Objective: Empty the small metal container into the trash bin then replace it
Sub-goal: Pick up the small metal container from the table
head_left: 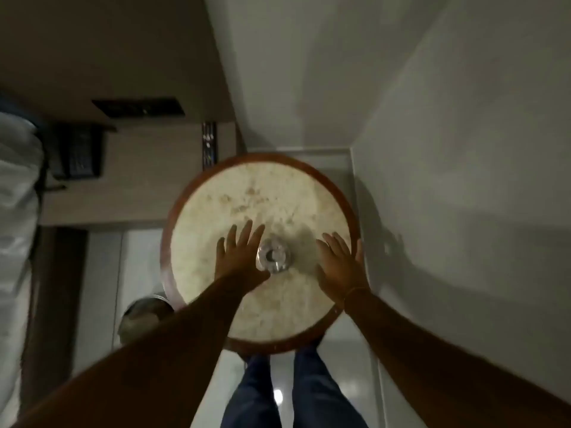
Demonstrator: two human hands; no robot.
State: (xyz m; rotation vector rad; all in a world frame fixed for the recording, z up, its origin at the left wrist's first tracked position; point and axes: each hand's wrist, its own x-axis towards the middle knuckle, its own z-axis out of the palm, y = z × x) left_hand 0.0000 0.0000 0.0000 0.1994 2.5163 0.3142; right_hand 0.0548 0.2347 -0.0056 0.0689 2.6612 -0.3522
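Note:
A small shiny round container [273, 255] sits on a round cream-topped table [247, 304] with a brown wooden rim. My left hand [239, 253] lies flat just left of the container, fingers spread, its thumb side touching or almost touching it. My right hand [338, 262] hovers flat to the container's right, a short gap away, fingers extended near the table's right rim. Neither hand grips anything. A round metal trash bin [142, 316] stands on the floor to the table's lower left, partly hidden behind my left forearm.
The table stands in a corner between white walls [463, 149]. A bed with white linen [15, 211] runs along the left edge. A wooden bedside unit [139, 186] holds a black phone [77, 156]. My legs [290, 390] stand on a glossy tiled floor below the table.

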